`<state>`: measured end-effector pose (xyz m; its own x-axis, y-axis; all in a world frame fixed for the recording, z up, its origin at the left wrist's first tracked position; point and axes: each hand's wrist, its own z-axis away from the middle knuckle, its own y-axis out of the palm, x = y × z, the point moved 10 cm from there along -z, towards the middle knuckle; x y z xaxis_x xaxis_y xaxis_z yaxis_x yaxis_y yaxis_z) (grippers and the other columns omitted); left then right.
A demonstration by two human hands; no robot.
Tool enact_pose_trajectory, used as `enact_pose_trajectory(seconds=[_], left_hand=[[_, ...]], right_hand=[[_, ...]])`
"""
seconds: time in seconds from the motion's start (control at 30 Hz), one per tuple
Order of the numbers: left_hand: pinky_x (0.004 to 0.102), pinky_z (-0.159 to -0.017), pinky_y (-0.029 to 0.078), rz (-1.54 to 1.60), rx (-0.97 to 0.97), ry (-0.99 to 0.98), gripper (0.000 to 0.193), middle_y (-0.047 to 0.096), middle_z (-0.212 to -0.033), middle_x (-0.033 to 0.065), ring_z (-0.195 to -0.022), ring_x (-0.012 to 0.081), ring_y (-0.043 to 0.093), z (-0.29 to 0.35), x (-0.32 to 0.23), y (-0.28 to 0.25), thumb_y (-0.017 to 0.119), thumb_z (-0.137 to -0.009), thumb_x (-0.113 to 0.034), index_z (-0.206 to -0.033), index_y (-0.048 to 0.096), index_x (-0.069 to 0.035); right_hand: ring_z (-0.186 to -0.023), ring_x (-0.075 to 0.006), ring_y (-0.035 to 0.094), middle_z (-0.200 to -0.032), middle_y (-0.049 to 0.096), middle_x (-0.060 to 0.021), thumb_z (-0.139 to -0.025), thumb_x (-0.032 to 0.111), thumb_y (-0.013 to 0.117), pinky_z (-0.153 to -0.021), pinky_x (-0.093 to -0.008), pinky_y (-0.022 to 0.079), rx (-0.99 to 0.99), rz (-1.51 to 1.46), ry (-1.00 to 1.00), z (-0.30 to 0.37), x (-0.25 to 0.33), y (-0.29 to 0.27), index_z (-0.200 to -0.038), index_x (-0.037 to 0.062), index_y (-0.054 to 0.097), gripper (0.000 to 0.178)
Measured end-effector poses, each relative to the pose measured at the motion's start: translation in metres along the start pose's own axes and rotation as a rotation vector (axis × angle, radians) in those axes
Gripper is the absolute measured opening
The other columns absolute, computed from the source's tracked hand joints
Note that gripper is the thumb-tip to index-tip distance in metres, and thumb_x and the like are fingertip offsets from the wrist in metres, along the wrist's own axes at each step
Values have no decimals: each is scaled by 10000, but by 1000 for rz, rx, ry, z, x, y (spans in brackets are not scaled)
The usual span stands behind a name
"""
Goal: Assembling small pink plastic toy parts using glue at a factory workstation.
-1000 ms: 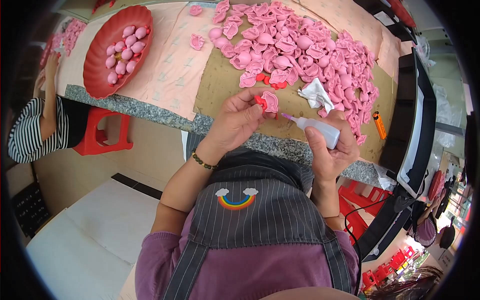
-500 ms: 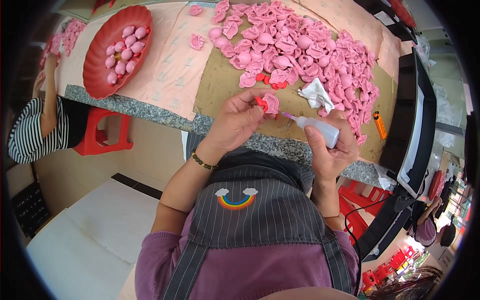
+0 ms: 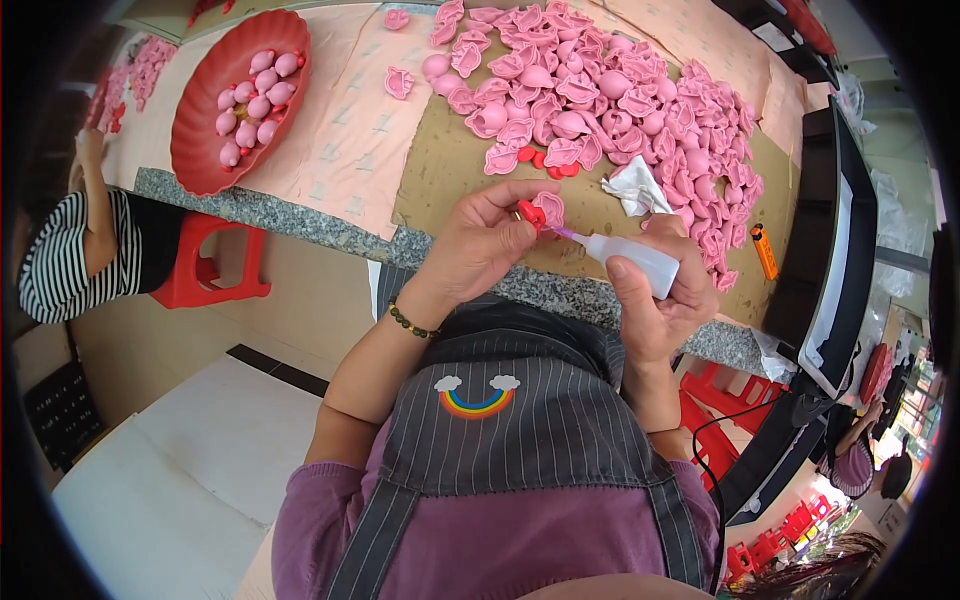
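Note:
My left hand (image 3: 487, 238) pinches a small red piece (image 3: 531, 214) between thumb and fingertips. Just behind it shows a pink shell-shaped piece (image 3: 550, 207); whether that one is held too or lies on the table I cannot tell. Wrapped in my right hand (image 3: 665, 295) is a white squeeze bottle (image 3: 640, 262), tilted with its thin purple-tipped nozzle (image 3: 566, 233) at or very near the red piece. Several loose red pieces (image 3: 548, 162) lie beyond my hands, at the near edge of a large heap of pink shell pieces (image 3: 580, 90).
A crumpled white tissue (image 3: 636, 187) lies by the heap, an orange box cutter (image 3: 764, 251) to its right. Round pink pieces with red parts fill a red scalloped tray (image 3: 197, 150) at left. A person in a striped top (image 3: 75, 265) works farther left. A black case (image 3: 850, 230) stands at right.
The red piece has turned in my left fingers, and the bottle's nozzle has come left up to it. The whole view has shifted slightly.

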<state>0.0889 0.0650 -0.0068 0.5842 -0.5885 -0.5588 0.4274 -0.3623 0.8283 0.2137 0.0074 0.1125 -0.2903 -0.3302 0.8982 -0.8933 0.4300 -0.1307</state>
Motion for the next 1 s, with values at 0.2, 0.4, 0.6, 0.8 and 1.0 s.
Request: enact_pose_trajectory(seconds=[0.2, 0.4, 0.6, 0.8, 1.0], left_hand=[[360, -898, 420, -40, -32, -4, 425, 570, -1088, 112, -1009, 226, 544, 0, 2, -5, 633, -800, -110, -1187, 486, -11], [352, -898, 421, -35, -10, -14, 426, 572, -1089, 107, -1009, 219, 544, 0, 3, -3, 637, -798, -117, -1183, 488, -8], [359, -914, 416, -11, -44, -21, 437, 569, -1108, 108, -1020, 203, 545, 1, 3, -6, 638, -796, -117, -1186, 481, 2], [380, -920, 425, -14, 10, -27, 436, 568, -1114, 102, -1039, 187, 537, 1, 3, -1, 635, -797, -104, -1190, 478, 1], [375, -918, 428, -14, 8, -34, 440, 574, -1101, 90, -1031, 179, 542, 2, 2, 0, 628, -804, -103, -1199, 468, 4]], right_hand=[[-588, -132, 420, -626, 513, -44, -666, 37, 706, -560, -252, 317, 19, 20, -28, -1, -1, 3, -765, -13, 585, 164], [-591, -129, 417, -627, 512, -40, -670, 36, 705, -559, -253, 315, 20, -2, -19, 1, -1, 1, -774, -19, 584, 169], [-598, -130, 417, -638, 520, -40, -675, 36, 703, -573, -256, 319, -32, -53, -74, -2, 4, -6, -782, -23, 582, 172], [-599, -130, 416, -650, 524, -45, -676, 40, 708, -568, -252, 319, -20, -30, -52, -3, -1, -4, -789, -22, 582, 180], [-604, -120, 417, -655, 519, -39, -683, 42, 707, -565, -243, 317, -16, -32, -31, -3, -3, -2, -792, -19, 586, 174]])
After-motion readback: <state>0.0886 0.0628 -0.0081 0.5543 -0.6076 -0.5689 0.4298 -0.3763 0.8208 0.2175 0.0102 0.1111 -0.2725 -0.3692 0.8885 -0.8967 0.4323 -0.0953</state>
